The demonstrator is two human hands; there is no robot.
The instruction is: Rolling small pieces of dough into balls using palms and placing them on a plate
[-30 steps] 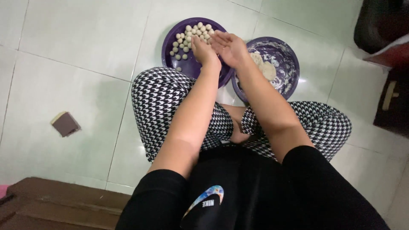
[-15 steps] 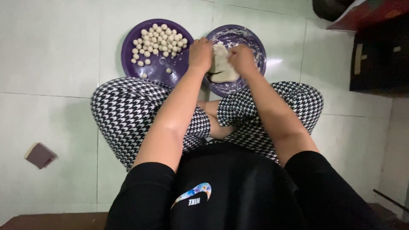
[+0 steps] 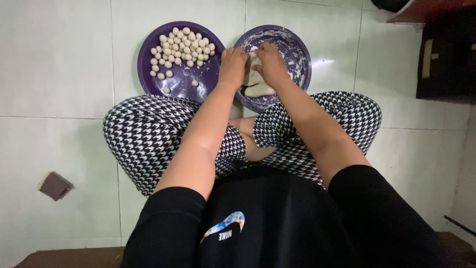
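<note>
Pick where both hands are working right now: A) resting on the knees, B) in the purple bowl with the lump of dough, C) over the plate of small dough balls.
B: the left hand and right hand both grip the dough lump inside the purple bowl.

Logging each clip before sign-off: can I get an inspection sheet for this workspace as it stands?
Surface: pale green tiled floor, person seated cross-legged on it.
Job's things: lump of white dough in a smeared round purple bowl; small white dough balls on a round purple plate.
Clutter: small brown block on the tiles.
Hands: left hand and right hand both on the dough; fingers hidden.
Cables: nothing seen.
Surroundings: dark wooden furniture at far right.
</note>
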